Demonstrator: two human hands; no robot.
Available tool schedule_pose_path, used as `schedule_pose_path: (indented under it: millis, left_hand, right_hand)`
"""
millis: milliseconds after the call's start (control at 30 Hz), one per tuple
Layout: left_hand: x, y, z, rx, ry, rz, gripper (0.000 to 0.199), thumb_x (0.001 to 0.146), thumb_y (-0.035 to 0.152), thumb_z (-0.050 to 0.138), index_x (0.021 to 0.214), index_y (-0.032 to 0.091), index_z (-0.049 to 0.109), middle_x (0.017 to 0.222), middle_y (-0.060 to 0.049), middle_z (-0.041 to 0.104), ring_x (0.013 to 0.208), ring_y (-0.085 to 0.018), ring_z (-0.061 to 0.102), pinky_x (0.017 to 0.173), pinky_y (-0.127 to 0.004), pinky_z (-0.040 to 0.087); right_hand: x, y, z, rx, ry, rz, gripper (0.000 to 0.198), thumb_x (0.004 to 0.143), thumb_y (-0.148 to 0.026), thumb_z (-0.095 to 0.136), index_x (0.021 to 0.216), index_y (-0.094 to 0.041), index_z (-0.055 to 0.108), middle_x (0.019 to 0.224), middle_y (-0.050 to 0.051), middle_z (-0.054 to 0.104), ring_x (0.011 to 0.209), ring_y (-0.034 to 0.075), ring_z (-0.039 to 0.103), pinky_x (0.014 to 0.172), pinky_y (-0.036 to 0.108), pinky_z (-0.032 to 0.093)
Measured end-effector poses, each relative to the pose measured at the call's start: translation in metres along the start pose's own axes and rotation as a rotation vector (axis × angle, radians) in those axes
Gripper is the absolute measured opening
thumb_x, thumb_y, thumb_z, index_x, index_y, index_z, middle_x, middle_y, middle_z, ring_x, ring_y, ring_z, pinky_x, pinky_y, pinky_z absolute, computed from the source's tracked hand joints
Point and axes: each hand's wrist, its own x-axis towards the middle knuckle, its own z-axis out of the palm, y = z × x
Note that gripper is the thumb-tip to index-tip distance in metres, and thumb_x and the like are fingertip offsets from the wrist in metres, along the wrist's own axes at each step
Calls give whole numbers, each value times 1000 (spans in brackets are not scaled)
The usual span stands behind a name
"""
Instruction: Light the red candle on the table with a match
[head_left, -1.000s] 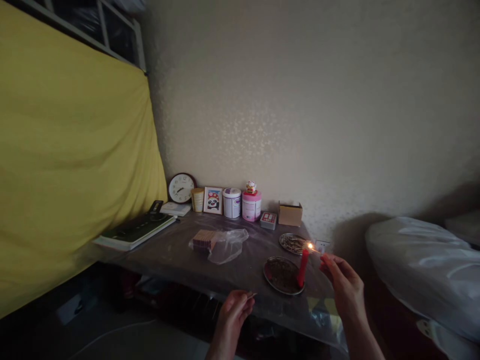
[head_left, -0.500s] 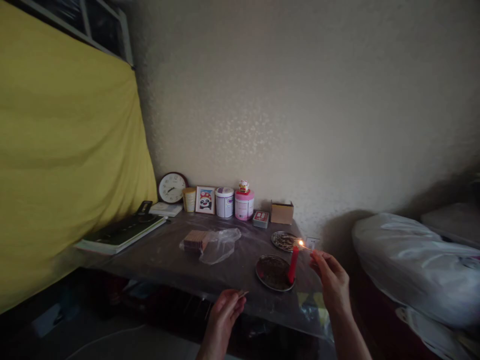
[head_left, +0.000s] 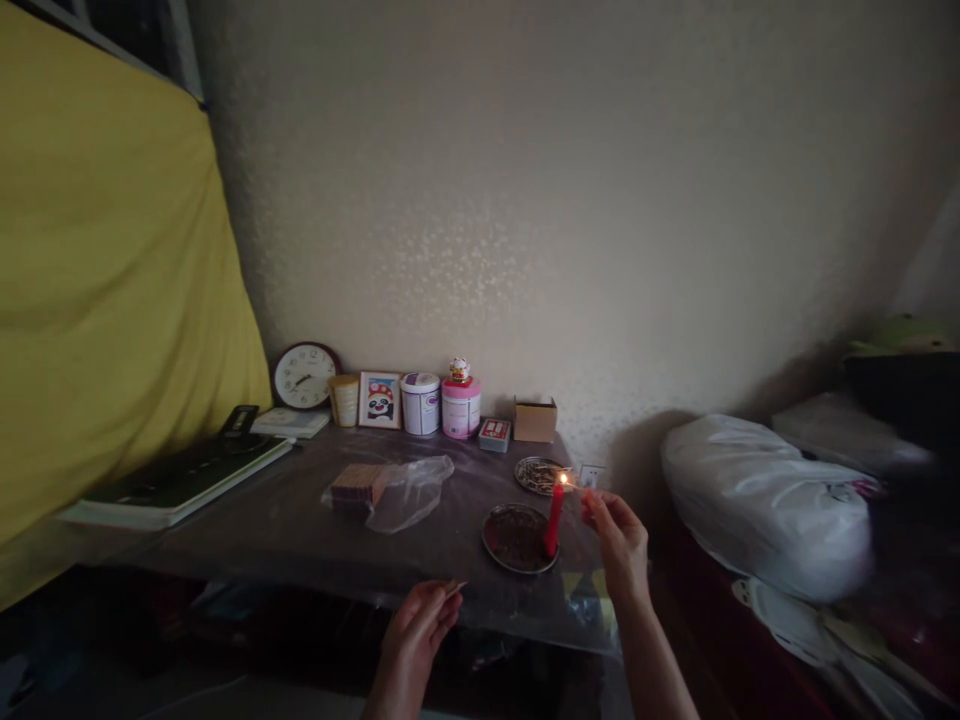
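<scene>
Nearest, at six o'clock: left hand [head_left: 421,618], grip pinched on a small flat thing, likely a matchbox [head_left: 454,589], just short of the counter [head_left: 300,520] edge. At five o'clock, right hand [head_left: 619,535], grip pinching a lit match [head_left: 574,487] against the wick of a red candle [head_left: 554,515]. Stands upright at the three o'clock rim of a dark round dish [head_left: 516,538], flame already at the tip.

Risks, judged from here: match burning down toward the fingertips; hot wax or a dropped match landing on the clear plastic sheet over the counter, likely to melt or catch; candle tipping if nudged, being perched at the dish's rim.

Farther, at twelve o'clock of the dish: a second metal dish [head_left: 541,475] holding thin sticks, probably spent matches. At ten o'clock: a loose plastic bag [head_left: 409,492] with a stack of small boxes [head_left: 358,485] at its mouth. Along the wall: open cardboard box [head_left: 535,419], contents hidden; pink tin [head_left: 460,407] topped by a figurine; white tin [head_left: 420,402]; yellow cup [head_left: 345,399]; lids on, contents unseen.
</scene>
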Motion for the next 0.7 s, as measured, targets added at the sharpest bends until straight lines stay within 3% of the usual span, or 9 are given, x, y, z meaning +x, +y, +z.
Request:
schedule_pose_path:
  millis: [700]
  left_hand:
    - [0, 0, -1, 5, -8, 2, 35, 52, 40, 79, 74, 15, 68, 86, -10, 74, 85, -24, 66, 81, -33, 48]
  right_hand:
    - [2, 5, 1, -35, 2, -14, 34, 61, -49, 72, 66, -16, 65, 57, -2, 61, 54, 10, 52, 53, 20, 44]
